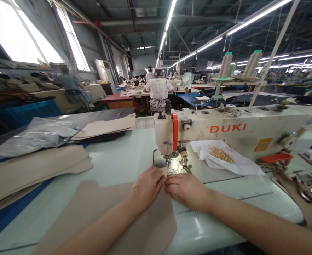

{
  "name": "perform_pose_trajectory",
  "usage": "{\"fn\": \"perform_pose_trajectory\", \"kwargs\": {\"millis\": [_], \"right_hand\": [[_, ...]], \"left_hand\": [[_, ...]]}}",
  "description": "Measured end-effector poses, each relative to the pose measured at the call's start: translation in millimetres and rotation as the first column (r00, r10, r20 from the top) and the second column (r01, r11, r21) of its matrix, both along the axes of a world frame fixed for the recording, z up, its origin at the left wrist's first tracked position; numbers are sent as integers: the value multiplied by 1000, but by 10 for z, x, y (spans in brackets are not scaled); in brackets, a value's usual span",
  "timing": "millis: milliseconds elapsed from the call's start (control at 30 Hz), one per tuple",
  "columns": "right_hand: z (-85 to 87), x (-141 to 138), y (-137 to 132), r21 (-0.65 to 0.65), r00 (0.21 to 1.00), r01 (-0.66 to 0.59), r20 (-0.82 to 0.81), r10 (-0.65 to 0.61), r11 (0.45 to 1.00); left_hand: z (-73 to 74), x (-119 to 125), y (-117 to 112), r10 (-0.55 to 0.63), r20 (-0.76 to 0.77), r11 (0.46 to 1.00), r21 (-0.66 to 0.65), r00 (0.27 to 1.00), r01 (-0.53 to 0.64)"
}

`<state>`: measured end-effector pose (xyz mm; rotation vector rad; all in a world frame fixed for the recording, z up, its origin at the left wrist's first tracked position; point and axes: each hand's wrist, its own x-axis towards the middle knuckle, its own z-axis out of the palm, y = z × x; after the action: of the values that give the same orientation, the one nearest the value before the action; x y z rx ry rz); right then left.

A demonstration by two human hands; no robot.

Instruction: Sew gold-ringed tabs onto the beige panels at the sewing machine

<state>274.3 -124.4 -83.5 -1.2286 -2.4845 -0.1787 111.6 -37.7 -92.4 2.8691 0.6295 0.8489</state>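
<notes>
A large beige fabric piece lies on the pale sewing table, its far corner close to the needle of the sewing machine. My left hand has its fingers curled and pressed together on that corner, just short of the needle plate. Facing it from the other side, my right hand pinches the same edge of the piece. Both thumbs almost meet in front of the presser foot. What lies between the fingertips is partly hidden.
Stacked beige pieces and a clear plastic bag lie at the left. Small gold-coloured parts rest on a white sheet by the machine arm. Thread cones stand behind. Other people sit farther off.
</notes>
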Motion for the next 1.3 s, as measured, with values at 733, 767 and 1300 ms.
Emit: {"fn": "perform_pose_trajectory", "kwargs": {"millis": [733, 767, 1300], "right_hand": [[5, -13, -2, -30, 999, 18, -28, -19, 999], [1, -14, 1, -31, 999, 19, -29, -20, 999], [71, -24, -19, -32, 995, 82, -57, -84, 996]], "left_hand": [[1, 14, 10, -46, -17, 998, 38, 999, 47], [-4, 16, 12, -47, -18, 998, 42, 999, 48], [10, 18, -14, -22, 9, 999, -34, 1000, 22]]}}
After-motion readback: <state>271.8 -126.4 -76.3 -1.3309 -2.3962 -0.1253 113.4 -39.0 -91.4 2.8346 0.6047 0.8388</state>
